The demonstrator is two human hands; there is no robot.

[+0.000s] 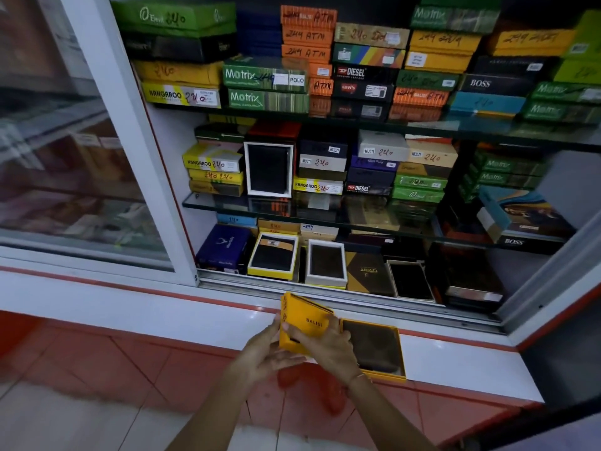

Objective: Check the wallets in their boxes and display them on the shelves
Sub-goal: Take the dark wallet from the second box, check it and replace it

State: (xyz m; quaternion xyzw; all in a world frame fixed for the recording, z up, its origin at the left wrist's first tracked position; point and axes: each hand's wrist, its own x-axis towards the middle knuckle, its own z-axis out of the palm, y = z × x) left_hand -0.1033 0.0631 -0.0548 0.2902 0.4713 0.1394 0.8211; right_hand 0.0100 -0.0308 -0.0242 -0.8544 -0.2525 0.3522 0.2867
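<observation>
Everything here is placed against the white ledge [455, 356] that runs along the foot of the glass cabinet. To the far left above it stands the slid-aside glass door [65, 141], blurred, with a white frame.

Just in front of the ledge, near its middle, the left hand [266, 349] comes up from below and clasps the lower left edge of a yellow box lid [304, 320] marked BALISI, fingers curled under it and thumb against its side. The lid is tilted, its left side raised and its printed face turned up. The right hand [328, 346] lies over the lid's lower right part, fingers spread across the face, so both hands are closed on the lid and hold it off the ledge.

Directly to the right of the hands, the matching yellow box base [398, 346] rests flat on the ledge with a dark brown wallet [374, 348] lying inside it; the right wrist covers its near left corner.

Beyond the ledge, on the cabinet's bottom level, open boxes stand leaning with wallets showing: a yellow-edged box [273, 257] to the left of the hands' line, then a white-rimmed box [326, 262], then a brown box [367, 273] and a dark open box [411, 281] further right. Higher above the ledge, a glass shelf [325, 209] carries stacked closed boxes and one upright white-framed box [269, 169] showing a black wallet. The top shelf holds more stacks, green Motrix boxes [266, 87] left of orange ones, with black and yellow boxes to the right.
</observation>
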